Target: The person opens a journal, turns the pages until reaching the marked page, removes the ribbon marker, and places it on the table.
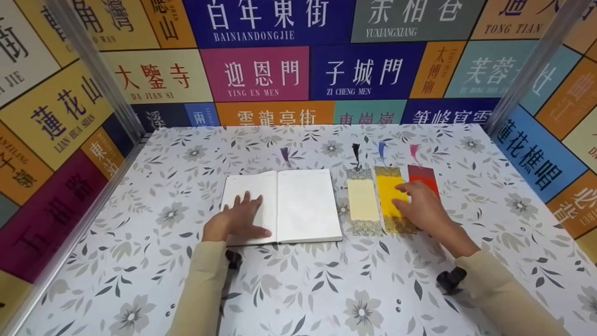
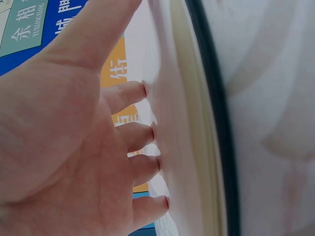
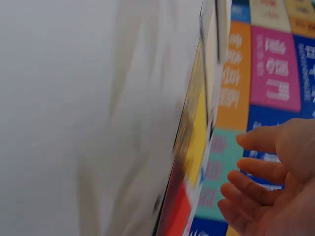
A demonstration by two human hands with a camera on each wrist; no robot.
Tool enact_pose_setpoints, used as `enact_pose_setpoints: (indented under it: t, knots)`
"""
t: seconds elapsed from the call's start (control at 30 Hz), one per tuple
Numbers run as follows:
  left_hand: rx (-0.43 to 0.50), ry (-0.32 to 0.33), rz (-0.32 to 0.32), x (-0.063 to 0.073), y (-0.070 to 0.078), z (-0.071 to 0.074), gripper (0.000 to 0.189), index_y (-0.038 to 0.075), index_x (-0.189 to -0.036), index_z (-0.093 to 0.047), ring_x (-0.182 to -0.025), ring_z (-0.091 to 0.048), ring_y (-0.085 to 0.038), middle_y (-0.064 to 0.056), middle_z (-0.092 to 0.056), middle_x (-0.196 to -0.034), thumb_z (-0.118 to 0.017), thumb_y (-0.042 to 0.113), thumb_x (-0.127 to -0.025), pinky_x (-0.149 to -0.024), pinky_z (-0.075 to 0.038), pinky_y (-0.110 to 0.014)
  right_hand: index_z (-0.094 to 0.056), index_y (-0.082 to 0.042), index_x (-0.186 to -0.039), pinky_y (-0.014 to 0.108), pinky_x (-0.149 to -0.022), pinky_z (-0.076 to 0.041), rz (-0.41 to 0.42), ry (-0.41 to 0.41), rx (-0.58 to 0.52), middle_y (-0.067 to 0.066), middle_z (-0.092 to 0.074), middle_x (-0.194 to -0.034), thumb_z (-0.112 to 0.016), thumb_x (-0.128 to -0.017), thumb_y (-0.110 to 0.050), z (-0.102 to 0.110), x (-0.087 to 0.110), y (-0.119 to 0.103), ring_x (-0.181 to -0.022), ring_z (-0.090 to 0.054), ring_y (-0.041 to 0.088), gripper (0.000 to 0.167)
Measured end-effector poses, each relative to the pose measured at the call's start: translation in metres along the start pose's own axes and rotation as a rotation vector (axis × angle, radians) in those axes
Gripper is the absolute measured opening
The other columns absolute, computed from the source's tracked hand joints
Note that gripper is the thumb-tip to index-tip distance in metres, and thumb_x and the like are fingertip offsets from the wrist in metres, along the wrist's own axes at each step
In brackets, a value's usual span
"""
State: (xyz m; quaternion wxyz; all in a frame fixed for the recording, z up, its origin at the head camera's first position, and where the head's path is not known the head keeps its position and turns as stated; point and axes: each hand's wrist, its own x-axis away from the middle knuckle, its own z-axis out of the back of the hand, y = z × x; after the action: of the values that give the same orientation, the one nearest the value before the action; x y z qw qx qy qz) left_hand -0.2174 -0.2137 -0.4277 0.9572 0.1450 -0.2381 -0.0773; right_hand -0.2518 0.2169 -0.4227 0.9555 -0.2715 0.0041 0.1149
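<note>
An open book point(image 1: 308, 205) with blank white pages lies on the table, its dark cover edge showing in the left wrist view. My left hand point(image 1: 239, 218) rests on its left page, fingertips point(image 2: 160, 164) on the paper and thumb near the spine. To the book's right lie three tasselled bookmarks in a row: cream point(image 1: 361, 199), yellow point(image 1: 386, 184) and red point(image 1: 417, 171). Over the yellow and red ones hovers my right hand point(image 1: 426, 210), fingers loosely bent and nothing between them. In the right wrist view, its fingers point(image 3: 253, 189) show apart from the bookmarks.
A purple tassel point(image 1: 285, 155) lies beyond the book's top edge. Black, blue and pink tassels lie beyond the bookmarks. The table point(image 1: 298, 289) has a grey floral cover, and colourful lettered panels point(image 1: 261, 74) stand behind it and at both sides.
</note>
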Motion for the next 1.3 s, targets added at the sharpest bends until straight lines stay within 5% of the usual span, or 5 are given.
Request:
enact_pose_setpoints:
  t: [0.13, 0.3, 0.5, 0.77, 1.3]
  knots:
    - [0.017, 0.006, -0.010, -0.001, 0.000, 0.002, 0.102, 0.010, -0.162, -0.008, -0.153, 0.006, -0.049, -0.027, 0.008, -0.165, -0.066, 0.053, -0.091, -0.121, -0.003, -0.070, -0.059, 0.001, -0.135, 0.059, -0.106, -0.046, 0.150, -0.048, -0.053, 0.023, -0.054, -0.136, -0.069, -0.093, -0.018, -0.014, 0.005, -0.028, -0.124, -0.051, 0.041, 0.047]
    - [0.033, 0.013, -0.032, -0.001, -0.004, 0.003, 0.102, 0.008, -0.162, -0.009, -0.152, 0.005, -0.051, -0.029, 0.007, -0.165, -0.067, 0.052, -0.090, -0.119, -0.003, -0.073, -0.056, -0.009, -0.143, 0.059, -0.111, -0.042, 0.300, -0.259, -0.109, 0.015, -0.049, -0.148, -0.075, -0.090, -0.027, -0.031, 0.007, -0.058, -0.135, -0.046, 0.036, 0.059]
    - [0.078, 0.029, -0.046, -0.003, -0.010, 0.001, 0.101, 0.009, -0.162, -0.010, -0.153, 0.007, -0.049, -0.026, 0.006, -0.166, -0.068, 0.050, -0.090, -0.121, -0.001, -0.071, -0.049, -0.013, -0.149, 0.060, -0.119, -0.030, 0.414, -0.390, 0.031, 0.011, -0.039, -0.159, -0.077, -0.088, -0.031, -0.047, 0.005, -0.084, -0.147, -0.033, 0.036, 0.070]
    - [0.069, 0.027, -0.043, -0.006, -0.008, 0.001, 0.101, 0.011, -0.162, -0.011, -0.154, 0.007, -0.048, -0.025, 0.006, -0.167, -0.068, 0.051, -0.090, -0.121, -0.001, -0.070, -0.048, -0.013, -0.150, 0.059, -0.123, -0.023, 0.430, -0.528, 0.089, 0.009, -0.032, -0.165, -0.078, -0.087, -0.031, -0.056, -0.004, -0.095, -0.153, -0.025, 0.037, 0.072]
    - [0.027, 0.021, -0.071, -0.006, -0.008, 0.006, 0.099, 0.009, -0.162, -0.012, -0.153, 0.003, -0.051, -0.029, 0.003, -0.166, -0.068, 0.049, -0.090, -0.119, -0.006, -0.073, -0.059, -0.010, -0.141, 0.055, -0.123, -0.026, 0.440, -0.568, 0.101, 0.013, -0.043, -0.158, -0.080, -0.084, -0.025, -0.056, -0.018, -0.105, -0.149, -0.036, 0.037, 0.062]
